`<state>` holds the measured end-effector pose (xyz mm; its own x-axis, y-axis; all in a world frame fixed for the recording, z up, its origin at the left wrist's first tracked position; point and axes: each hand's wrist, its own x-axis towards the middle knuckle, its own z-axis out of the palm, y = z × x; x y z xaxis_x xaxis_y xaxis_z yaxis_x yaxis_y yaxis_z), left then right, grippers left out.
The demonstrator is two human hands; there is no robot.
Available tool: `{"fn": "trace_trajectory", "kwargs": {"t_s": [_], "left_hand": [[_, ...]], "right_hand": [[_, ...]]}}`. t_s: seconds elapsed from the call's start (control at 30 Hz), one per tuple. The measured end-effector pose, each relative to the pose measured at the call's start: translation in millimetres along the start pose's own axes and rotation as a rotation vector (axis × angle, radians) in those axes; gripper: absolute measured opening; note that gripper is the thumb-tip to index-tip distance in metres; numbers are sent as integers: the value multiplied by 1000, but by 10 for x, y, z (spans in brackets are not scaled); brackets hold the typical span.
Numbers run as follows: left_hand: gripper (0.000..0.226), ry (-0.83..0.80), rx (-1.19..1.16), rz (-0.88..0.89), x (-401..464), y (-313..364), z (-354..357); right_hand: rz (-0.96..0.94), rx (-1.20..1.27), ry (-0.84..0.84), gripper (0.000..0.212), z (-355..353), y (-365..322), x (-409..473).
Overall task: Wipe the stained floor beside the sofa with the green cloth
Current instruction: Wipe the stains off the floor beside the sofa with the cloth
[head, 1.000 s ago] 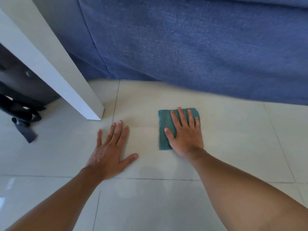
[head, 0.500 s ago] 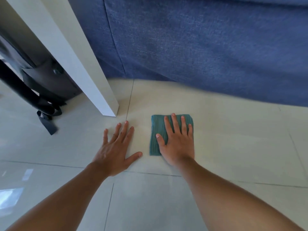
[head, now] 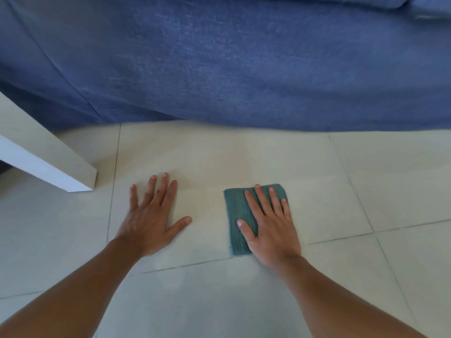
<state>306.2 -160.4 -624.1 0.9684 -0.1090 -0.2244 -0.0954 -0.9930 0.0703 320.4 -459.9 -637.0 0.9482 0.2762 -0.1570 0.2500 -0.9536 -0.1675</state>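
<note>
Head view: the right hand [head: 271,230] lies flat, fingers [head: 258,203] spread and released, pressing the folded green cloth [head: 238,215] onto the floor [head: 244,162] at centre right, below the sofa [head: 231,64]. The left hand [head: 151,220], also splayed, braces at centre left. Even palm pressure and overlapping strokes should clean best; no stain is clearly visible.

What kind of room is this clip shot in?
Most likely a home living room. A blue fabric sofa fills the top of the view, pale floor tiles run along its base, and a white furniture leg stands at the left. The right hand presses a green cloth flat on the floor.
</note>
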Motion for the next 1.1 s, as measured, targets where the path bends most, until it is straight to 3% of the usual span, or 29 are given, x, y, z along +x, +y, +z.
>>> {"fn": "trace_trajectory", "kwargs": {"t_s": [0.17,0.47,0.77,0.93,1.1], "left_hand": [[94,58,-22,36,376,323,3],[91,97,6,60,448,396,105],[94,82,-48,55,452,399,49],[94,105,-172,-2,271,246,0],[93,79,-132,-131,-273,-274,48]], "right_hand": [[251,4,30,74,-109,768,-258],[396,1,81,77,-176,1096,-5],[269,-49,43,75,-330,786,1187],[96,-53,14,78,-260,106,1477],[-112,-38,-12,79,-126,-789,1551]]}}
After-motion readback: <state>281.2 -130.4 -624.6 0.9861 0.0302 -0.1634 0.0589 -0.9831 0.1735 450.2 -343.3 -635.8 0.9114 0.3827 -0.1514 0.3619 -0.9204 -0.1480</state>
